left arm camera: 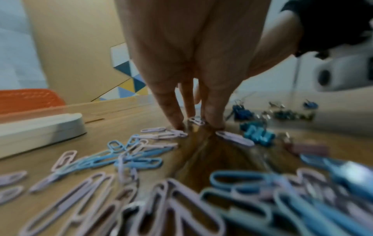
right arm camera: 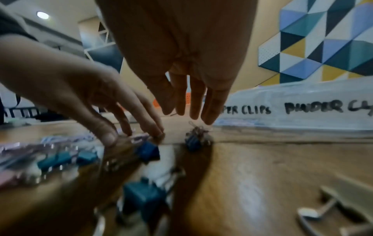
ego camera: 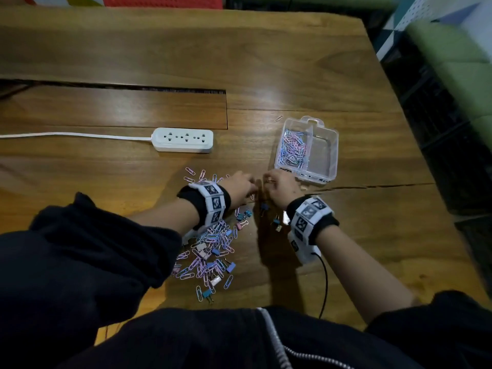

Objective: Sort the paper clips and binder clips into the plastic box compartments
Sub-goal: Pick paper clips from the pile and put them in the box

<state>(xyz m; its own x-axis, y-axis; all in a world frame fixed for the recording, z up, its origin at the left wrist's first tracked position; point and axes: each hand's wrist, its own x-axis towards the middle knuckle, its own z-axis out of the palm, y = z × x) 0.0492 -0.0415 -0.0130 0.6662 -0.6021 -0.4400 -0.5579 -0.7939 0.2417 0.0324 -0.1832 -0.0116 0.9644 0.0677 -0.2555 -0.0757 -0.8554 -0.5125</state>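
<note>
A clear plastic box [ego camera: 328,155] stands to the right; its left compartment holds several pastel paper clips [ego camera: 294,149] and its right one shows bare. Its front wall [right arm camera: 292,108] carries handwritten labels for paper clips and binder clips. A loose pile of paper clips and binder clips [ego camera: 213,249] lies under my left forearm. My left hand [ego camera: 239,186] has straight fingers [left arm camera: 178,121] pressed onto pink paper clips [left arm camera: 195,120] on the table. My right hand [right arm camera: 187,115] hangs with straight fingers just above a blue binder clip [right arm camera: 193,141], holding nothing.
A white power strip [ego camera: 183,139] with its cable lies to the left of the box. A long slot [ego camera: 114,87] cuts the wooden table behind it. One stray paper clip [ego camera: 278,118] lies beyond the box. More blue binder clips [right arm camera: 145,196] sit under my right wrist.
</note>
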